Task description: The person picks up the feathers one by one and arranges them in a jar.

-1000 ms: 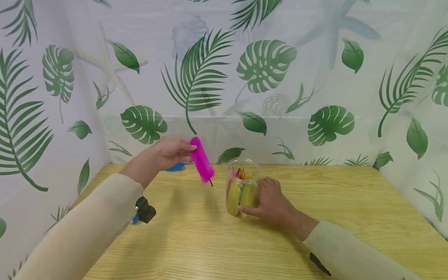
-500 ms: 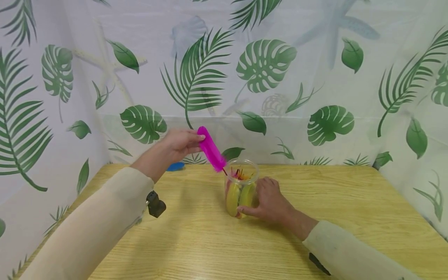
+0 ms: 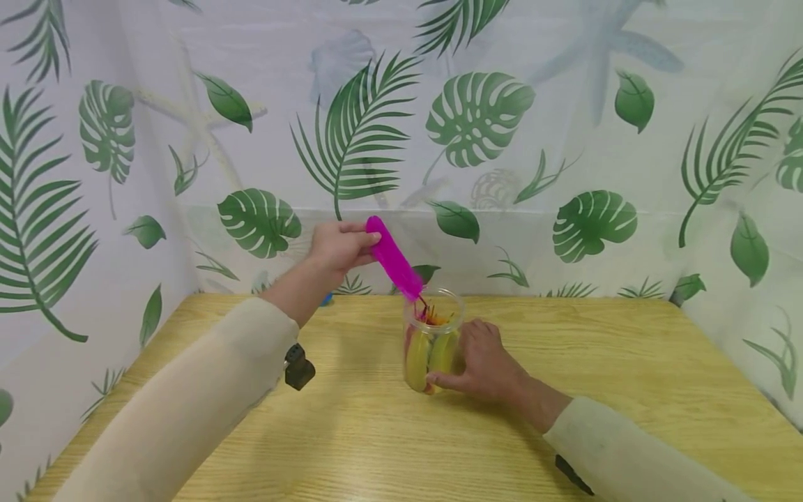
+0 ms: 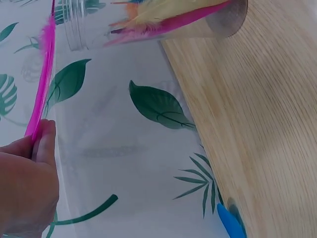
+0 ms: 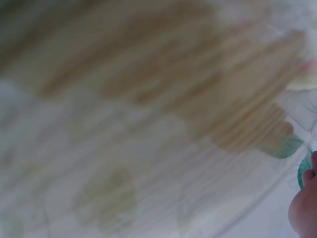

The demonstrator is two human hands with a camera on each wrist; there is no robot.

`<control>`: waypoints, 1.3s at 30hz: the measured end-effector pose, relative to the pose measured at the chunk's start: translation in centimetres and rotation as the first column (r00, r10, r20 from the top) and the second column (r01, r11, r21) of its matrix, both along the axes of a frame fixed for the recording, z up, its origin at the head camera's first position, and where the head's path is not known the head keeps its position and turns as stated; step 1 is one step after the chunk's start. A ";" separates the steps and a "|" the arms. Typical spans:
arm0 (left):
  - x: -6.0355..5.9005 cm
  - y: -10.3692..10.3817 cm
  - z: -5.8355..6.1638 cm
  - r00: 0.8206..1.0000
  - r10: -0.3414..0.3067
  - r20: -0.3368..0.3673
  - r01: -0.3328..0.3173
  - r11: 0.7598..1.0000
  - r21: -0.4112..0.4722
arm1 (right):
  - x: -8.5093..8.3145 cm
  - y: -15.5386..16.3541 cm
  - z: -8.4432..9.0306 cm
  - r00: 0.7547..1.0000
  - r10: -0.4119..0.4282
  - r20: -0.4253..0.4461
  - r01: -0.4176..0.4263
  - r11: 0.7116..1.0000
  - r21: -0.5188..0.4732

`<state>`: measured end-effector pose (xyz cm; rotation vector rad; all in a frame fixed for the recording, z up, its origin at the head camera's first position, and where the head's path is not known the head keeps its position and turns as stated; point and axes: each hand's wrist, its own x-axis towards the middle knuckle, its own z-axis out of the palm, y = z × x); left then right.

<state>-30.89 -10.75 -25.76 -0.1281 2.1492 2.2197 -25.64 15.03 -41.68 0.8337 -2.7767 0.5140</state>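
A magenta feather (image 3: 395, 259) slants down to the right, pinched near its upper tip between the thumb and fingers of my left hand (image 3: 341, 247). Its bare quill points into the mouth of a clear plastic jar (image 3: 461, 305). Upright on the table, the jar holds several feathers, with yellow ones (image 3: 417, 359) at the front and orange and pink quills above. My right hand (image 3: 486, 359) grips the jar's right side low down, thumb across the front. In the left wrist view, the feather (image 4: 43, 74) runs up from the fingertips beside the jar's neck (image 4: 75, 25).
A blue piece (image 4: 230, 223) lies at the back edge of the wooden table (image 3: 596, 369), partly covered by my left arm in the head view. Behind the table hangs a white leaf-print sheet (image 3: 533, 230). The right wrist view is mostly blurred.
My left hand has moved right and up with the magenta feather, bringing its quill from left of the jar to over its mouth. My right hand and the jar stay in place.
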 end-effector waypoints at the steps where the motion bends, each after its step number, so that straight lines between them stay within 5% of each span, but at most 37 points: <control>1: 0.0 0.3 0.0 1.000 0.007 -0.010 -0.007 1.000 -0.008 | 0.0 0.0 0.0 1.000 0.003 0.004 -0.003 1.000 -0.004; 7: 0.4 1.7 0.0 0.997 -0.015 -0.074 0.007 0.995 -0.103 | 0.0 0.0 -0.1 1.000 0.014 -0.003 -0.014 1.000 -0.010; 12: 0.9 2.6 -0.3 0.991 -0.095 -0.099 0.077 0.982 -0.170 | 0.0 0.0 -0.1 1.000 0.015 -0.003 -0.015 1.000 -0.003; 21: 1.7 3.5 -0.8 0.953 -0.303 -0.024 0.292 0.933 -0.212 | -0.1 -0.1 -0.1 1.000 0.005 0.006 -0.005 1.000 -0.018; 34: 2.2 3.6 -1.0 0.913 -0.404 0.053 0.406 0.893 -0.196 | 0.0 -0.1 0.0 1.000 0.028 -0.005 -0.028 0.999 -0.020; 39: 2.2 3.5 -0.9 0.908 -0.412 0.071 0.418 0.894 -0.161 | 0.0 -0.1 0.0 1.000 0.026 -0.005 -0.027 0.999 -0.019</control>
